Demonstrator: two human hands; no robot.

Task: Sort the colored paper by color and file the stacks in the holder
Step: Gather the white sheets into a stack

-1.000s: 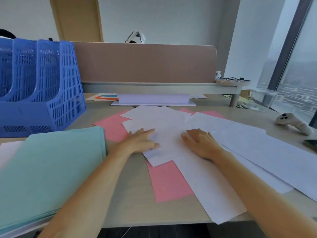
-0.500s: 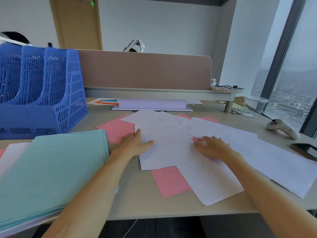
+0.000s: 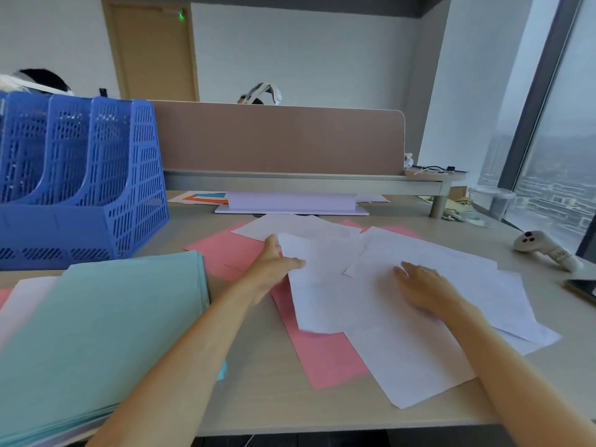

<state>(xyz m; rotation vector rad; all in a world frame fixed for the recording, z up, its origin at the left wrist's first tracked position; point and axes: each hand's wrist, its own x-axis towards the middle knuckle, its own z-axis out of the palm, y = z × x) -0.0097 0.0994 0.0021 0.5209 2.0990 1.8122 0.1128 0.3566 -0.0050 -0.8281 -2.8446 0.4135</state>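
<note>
Left hand (image 3: 272,269) shifted leftward, grip pinching white sheet (image 3: 322,285); right hand (image 3: 422,287) flat on white pile (image 3: 416,356).

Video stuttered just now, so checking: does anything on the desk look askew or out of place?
Yes. The white sheets lie fanned at crossed angles over the pink sheets, colours mixed, one pink corner poking out in front. The green stack beside them looks squared.

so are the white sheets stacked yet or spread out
Spread out: the white sheets lie fanned at different angles over the pink sheets; the left hand pinches one's edge, the right hand rests flat on them.
</note>
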